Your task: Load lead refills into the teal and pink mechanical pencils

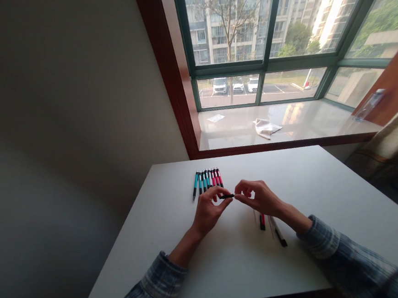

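Note:
Near the middle of the white table, my left hand (209, 210) pinches a small black pen part (227, 196) between thumb and fingers. Just to its right, my right hand (257, 197) has thumb and fingertips pressed together at the part's right end; anything tiny between them is too small to make out. Behind my left hand lies a row of several pens (206, 178), teal on the left and red on the right. Below my right hand rest a red and black pen piece (262, 222) and a thin piece with a black end (282, 241), partly hidden by my wrist.
The white table (231, 262) stands against a window sill (234, 138) with a crumpled white cloth (266, 128) on it. A clear bottle (369, 106) stands at the sill's right end, near a curtain (386, 136). A plain wall (67, 111) is on the left.

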